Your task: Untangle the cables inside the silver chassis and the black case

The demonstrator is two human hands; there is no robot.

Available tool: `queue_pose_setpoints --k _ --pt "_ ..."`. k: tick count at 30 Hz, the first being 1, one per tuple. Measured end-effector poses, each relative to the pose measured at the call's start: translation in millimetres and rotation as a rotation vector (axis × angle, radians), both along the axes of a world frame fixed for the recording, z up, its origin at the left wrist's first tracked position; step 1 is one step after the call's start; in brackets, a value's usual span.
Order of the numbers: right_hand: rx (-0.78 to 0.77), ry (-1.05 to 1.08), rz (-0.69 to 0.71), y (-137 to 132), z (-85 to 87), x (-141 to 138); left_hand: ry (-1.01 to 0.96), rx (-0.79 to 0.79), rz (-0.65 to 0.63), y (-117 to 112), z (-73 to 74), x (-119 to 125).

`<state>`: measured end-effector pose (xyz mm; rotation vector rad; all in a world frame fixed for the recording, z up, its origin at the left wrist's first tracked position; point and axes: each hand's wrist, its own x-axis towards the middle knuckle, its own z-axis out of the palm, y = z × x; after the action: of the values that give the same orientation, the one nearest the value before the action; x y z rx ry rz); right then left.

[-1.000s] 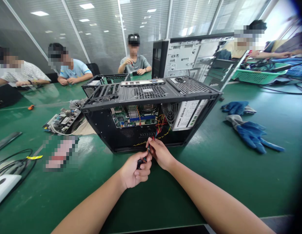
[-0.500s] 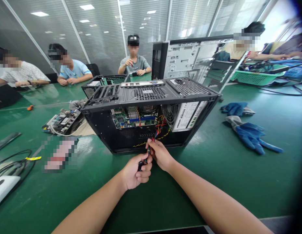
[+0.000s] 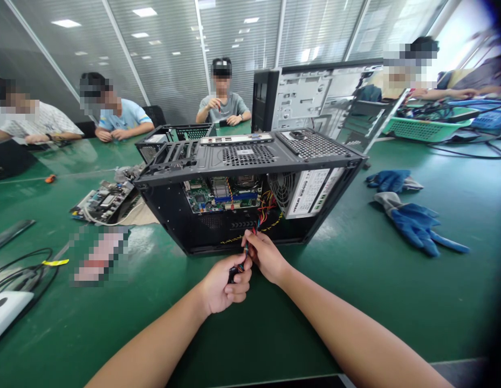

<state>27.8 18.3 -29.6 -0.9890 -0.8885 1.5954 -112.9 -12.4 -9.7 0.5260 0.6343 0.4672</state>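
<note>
Head view: The computer case lies on its side on the green surface, its open side turned towards the person. Inside, a circuit board is mounted at the back and a power supply sits at the right end, so the main parts look to be in place. A bundle of coloured wires runs from beside the power supply down over the lower edge of the case and out to the hands. The left hand is just in front of the case, its fingers curled tight around a small black plug at the end of the wires. The right hand is touching it from above, fingers pinched on the wires at the case edge. Judging by this, the plug is out of the case and joined to nothing; the side panel is off too.

Most of the plug is hidden inside the left fist, so its shape and pins cannot be made out. Where the wires start, behind the power supply's fan, is in shadow. The sockets on the circuit board are too small to read. A patch on the surface at the left is blurred over, and the right edge of the picture is dark.
</note>
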Motion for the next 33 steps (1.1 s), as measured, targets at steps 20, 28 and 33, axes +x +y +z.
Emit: queue_pose_setpoints --k 20,28,33 --pt "0.074 0.011 -0.006 -0.6 -1.2 -1.5 1.42 1.337 -0.084 -4.0 -0.3 -0.5" --pt "0.064 0.0 0.01 -1.3 -1.8 -0.7 1.054 1.235 0.088 0.5 0.7 -1.3" --pt "0.037 0.082 0.035 -2.0 -2.1 0.5 0.662 0.748 0.119 2.6 -1.3 -0.5"
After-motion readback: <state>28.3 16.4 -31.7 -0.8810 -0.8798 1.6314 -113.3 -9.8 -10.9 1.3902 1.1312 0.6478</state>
